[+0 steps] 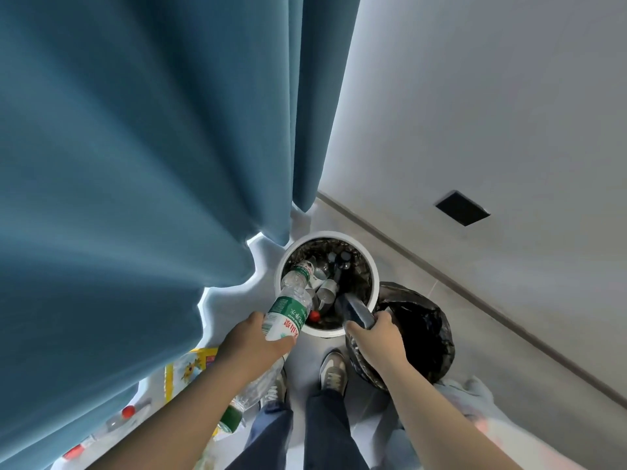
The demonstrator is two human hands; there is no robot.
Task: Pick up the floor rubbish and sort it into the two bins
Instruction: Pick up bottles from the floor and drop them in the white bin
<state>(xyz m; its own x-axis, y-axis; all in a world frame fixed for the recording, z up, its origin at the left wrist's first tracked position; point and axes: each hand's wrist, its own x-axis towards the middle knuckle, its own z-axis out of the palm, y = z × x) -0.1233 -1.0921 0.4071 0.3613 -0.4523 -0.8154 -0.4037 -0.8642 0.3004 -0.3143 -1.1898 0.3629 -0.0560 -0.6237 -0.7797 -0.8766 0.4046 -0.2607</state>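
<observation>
My left hand (252, 344) grips a clear plastic water bottle (288, 308) with a green, white and red label, tilted over the rim of the white round bin (373, 266). That bin holds several bottles on a dark liner. My right hand (380, 337) holds a dark blue flat object (356, 310), its far end pointing into the white bin. A second bin lined with a black bag (431, 337) stands right of the white one, touching it.
A blue curtain (152, 164) hangs at the left down to the floor. On the floor at lower left lie a green-capped clear bottle (237, 408), red-capped bottles (127, 413) and a yellow wrapper (190, 364). My shoes (334, 371) stand before the bins. A grey wall (492, 113) runs at right.
</observation>
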